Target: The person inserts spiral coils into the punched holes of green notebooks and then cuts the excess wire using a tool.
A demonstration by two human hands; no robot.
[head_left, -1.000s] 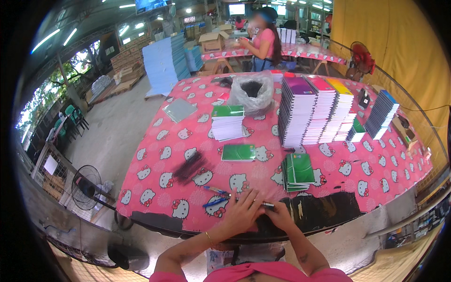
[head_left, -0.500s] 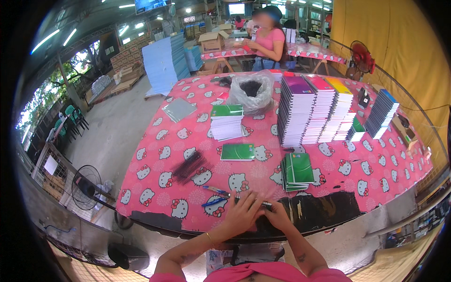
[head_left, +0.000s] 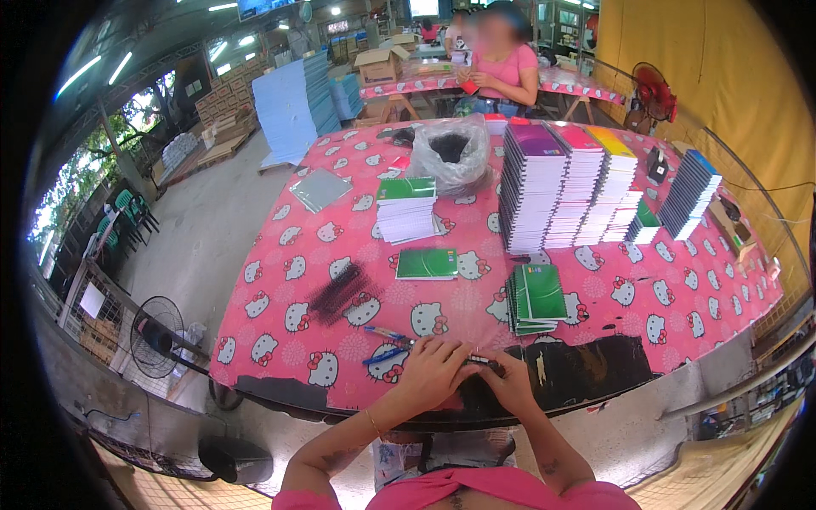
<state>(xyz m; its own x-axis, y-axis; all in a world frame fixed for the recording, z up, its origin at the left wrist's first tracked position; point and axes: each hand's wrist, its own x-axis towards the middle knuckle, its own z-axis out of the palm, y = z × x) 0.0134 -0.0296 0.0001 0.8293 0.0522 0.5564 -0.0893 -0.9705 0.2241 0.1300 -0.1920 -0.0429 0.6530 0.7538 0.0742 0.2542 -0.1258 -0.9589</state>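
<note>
My two hands meet at the near edge of the pink, cartoon-patterned table. My right hand (head_left: 510, 384) pinches one end of a dark pen-like stick (head_left: 480, 360) with a pale mark on it. Across its other end my left hand (head_left: 435, 371) is closed, fingers bent and hiding that part. Two pens lie just left of my left hand: a blue pen (head_left: 382, 356) and a second pen (head_left: 386, 332) in blue and pale tones. Beyond my hands are a short stack of green notebooks (head_left: 541, 293) and a flat green notebook (head_left: 427, 264).
Black wire coils (head_left: 340, 293) lie at left. Behind stand a white-paged stack with a green top (head_left: 406, 211), a plastic bag (head_left: 450, 157), tall notebook stacks (head_left: 534, 200) and a blue-topped stack (head_left: 692, 200). A co-worker (head_left: 506, 68) in pink stands at the far table.
My hands stay together, and the dark stick shows more clearly between them. The view has shifted slightly. The co-worker at the far table has moved a little to the right.
</note>
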